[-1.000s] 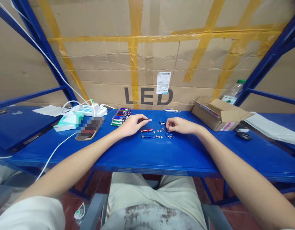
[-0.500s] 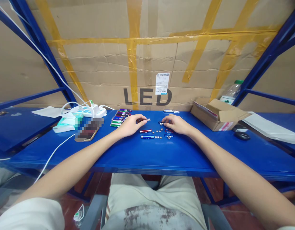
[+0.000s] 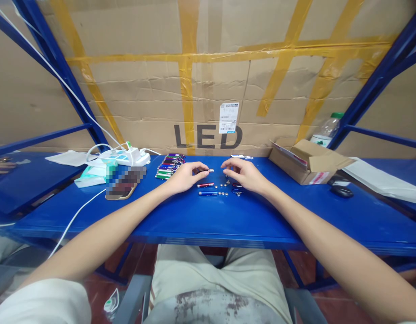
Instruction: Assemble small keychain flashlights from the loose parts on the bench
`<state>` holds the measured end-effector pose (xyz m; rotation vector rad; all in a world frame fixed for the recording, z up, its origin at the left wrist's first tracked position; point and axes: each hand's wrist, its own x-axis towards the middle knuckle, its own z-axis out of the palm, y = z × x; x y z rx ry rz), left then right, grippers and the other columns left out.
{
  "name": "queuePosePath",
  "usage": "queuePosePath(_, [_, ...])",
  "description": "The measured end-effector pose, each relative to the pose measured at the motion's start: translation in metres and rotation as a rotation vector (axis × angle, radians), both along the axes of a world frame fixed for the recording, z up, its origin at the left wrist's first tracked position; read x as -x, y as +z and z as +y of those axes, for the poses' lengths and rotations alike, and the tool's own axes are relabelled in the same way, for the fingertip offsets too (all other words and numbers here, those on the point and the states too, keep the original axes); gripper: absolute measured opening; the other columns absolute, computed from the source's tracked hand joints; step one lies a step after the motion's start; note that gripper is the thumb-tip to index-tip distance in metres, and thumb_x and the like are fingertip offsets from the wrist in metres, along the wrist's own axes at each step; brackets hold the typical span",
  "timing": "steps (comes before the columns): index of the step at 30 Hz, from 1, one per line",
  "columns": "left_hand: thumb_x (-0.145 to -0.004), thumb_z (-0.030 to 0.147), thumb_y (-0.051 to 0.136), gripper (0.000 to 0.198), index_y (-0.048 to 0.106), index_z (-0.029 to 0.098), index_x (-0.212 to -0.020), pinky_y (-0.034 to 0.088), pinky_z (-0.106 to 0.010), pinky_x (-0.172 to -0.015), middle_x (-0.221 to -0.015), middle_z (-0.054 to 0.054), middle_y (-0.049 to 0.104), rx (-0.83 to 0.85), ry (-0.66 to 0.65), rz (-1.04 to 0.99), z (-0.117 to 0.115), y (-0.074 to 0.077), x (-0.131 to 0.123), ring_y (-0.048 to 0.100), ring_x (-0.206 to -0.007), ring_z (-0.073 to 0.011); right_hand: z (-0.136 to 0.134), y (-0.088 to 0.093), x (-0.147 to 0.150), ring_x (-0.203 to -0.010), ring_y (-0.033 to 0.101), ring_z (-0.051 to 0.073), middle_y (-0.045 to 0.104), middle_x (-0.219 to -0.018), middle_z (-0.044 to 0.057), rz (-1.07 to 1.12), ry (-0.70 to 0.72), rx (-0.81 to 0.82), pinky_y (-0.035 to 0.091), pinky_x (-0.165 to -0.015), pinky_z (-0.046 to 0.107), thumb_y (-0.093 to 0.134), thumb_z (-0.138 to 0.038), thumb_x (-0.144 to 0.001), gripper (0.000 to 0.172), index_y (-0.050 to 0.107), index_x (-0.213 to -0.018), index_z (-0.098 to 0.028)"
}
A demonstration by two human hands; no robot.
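My left hand (image 3: 186, 177) is closed on a small penlight, whose silver end (image 3: 211, 170) sticks out past the fingertips; its barrel is mostly hidden. My right hand (image 3: 246, 174) hovers a little to the right with thumb and fingers apart, and nothing shows between them. Below the hands lie a red penlight barrel (image 3: 205, 185) and a blue penlight barrel (image 3: 208, 193), each with small button cells (image 3: 223, 193) beside it. A blue carabiner clip (image 3: 237, 191) lies under my right hand, partly covered, with a small end cap by it.
Several coloured penlights with clips (image 3: 165, 171) lie in a row left of my left hand. Farther left are a phone (image 3: 123, 186), a tissue pack (image 3: 89, 176) and a power strip (image 3: 127, 157). An open cardboard box (image 3: 307, 163) and a mouse (image 3: 341, 191) stand right.
My right hand has lifted off the dark clip and its fingers have parted, moving slightly left over the parts. The left hand has shifted slightly right with the penlight.
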<state>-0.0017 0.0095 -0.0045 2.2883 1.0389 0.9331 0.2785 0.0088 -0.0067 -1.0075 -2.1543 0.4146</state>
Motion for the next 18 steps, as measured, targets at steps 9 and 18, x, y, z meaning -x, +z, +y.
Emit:
queuePosePath(9, [-0.102,0.048,0.066,0.035,0.083,0.021,-0.117,0.055,-0.036,-0.091,-0.114,-0.006,0.083,-0.027,0.025,0.044,0.002,-0.003,-0.001,0.071,-0.098,-0.0243,0.003,-0.001,0.006,-0.093,0.069,0.024,0.080,-0.106,0.008,-0.091,-0.073,-0.045,0.049,-0.084,0.035,0.063,-0.028,-0.098,0.017,0.077,-0.103,-0.021])
queuePosePath(18, [-0.102,0.044,0.070,0.030,0.084,0.020,-0.114,0.055,-0.037,-0.091,-0.109,-0.009,0.081,-0.102,0.100,0.152,0.019,-0.012,-0.003,0.072,-0.095,-0.0248,0.019,-0.007,-0.011,-0.077,0.068,0.020,0.081,-0.093,0.004,-0.186,-0.216,0.160,0.046,-0.073,0.032,0.070,-0.035,-0.096,0.016,0.077,-0.102,-0.022])
